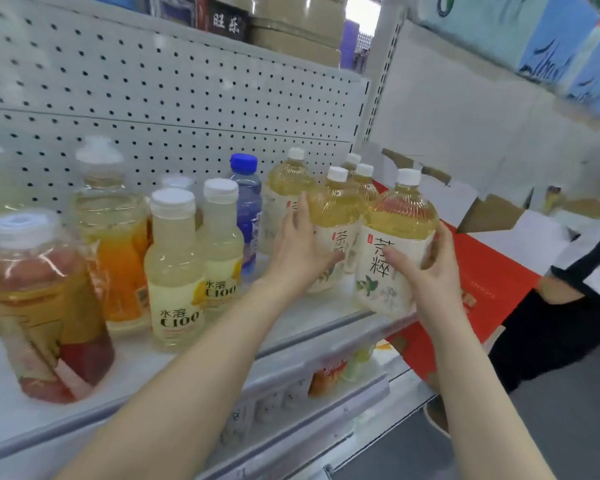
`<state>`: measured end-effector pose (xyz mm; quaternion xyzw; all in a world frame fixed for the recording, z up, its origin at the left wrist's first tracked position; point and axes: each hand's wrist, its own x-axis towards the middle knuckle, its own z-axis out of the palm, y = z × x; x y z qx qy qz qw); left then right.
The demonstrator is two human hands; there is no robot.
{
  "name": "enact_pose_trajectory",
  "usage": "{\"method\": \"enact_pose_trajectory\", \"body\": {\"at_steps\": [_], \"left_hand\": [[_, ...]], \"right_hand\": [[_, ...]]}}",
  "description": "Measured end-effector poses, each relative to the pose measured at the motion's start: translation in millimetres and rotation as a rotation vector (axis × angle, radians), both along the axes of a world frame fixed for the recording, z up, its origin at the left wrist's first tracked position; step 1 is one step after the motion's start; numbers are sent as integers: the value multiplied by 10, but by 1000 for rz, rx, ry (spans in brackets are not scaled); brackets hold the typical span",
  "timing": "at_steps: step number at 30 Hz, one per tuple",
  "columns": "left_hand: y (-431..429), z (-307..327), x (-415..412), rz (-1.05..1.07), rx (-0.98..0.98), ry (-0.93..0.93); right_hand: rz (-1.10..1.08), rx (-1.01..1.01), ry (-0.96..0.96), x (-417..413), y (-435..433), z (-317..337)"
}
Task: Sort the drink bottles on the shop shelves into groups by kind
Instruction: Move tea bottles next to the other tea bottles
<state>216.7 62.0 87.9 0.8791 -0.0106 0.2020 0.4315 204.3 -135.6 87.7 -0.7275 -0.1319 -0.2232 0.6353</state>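
Right hand [426,268] grips a tea bottle [392,244], thumb across the front of the label and fingers curled round its far side. This bottle leans left, with its base at the front edge of the shelf [329,304], near the right end. Left hand [298,247] lies flat against the left side of a second bottle [333,216] just behind, fingers straight and pointing up, thumb reaching onto its label.

Both bottles are clear plastic with a ribbed, rounded shoulder, a white cap, pale yellow tea and a white label carrying dark characters and a leaf sprig. Three more like them [288,181] stand upright behind, packed close.

Left of that group stands a water bottle [246,199] with a blue cap, then two cloudy C100 bottles [175,271] with wide white caps. Further left are an orange drink [118,237] and, nearest the camera, a blurred red drink [42,299].

Shelving is white metal with a pegboard [153,98] back. A lower shelf [347,393] holds more drinks, too blurred to make out. Dark and brown boxes [257,26] sit on the shelf above. Right of the shelf are a red box [482,271] and white cartons [465,116]. At the right edge another person's striped sleeve [589,265] shows, above grey floor [568,427].
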Motion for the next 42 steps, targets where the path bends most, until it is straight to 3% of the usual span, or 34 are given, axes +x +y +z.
{"method": "enact_pose_trajectory", "body": {"at_steps": [3, 17, 24, 26, 29, 31, 33, 36, 39, 42], "left_hand": [[-92, -62, 180, 68, -79, -18], [-74, -109, 158, 127, -107, -32], [-140, -109, 77, 210, -63, -14], [-154, -96, -26, 247, 40, 12], [-117, -41, -303, 339, 240, -118], [-60, -21, -558, 445, 364, -341], [37, -32, -819, 561, 422, -578], [272, -112, -1163, 772, 501, -700], [526, -218, -1391, 912, 537, -568], [683, -310, -1473, 879, 507, -444]], "right_hand": [[95, -25, 4, 310, -151, 10], [534, -158, 118, 1118, -366, -89], [375, -246, 111, 1078, -252, -73], [170, -348, 13, 936, -166, 3], [-33, -354, -334, 673, 36, 284], [0, -343, -512, 526, 310, 515], [134, -396, -574, 425, 720, 671], [379, -480, -427, 321, 1423, 768], [445, -489, -184, 417, 1934, 734], [410, -414, 23, 592, 2154, 592]]}}
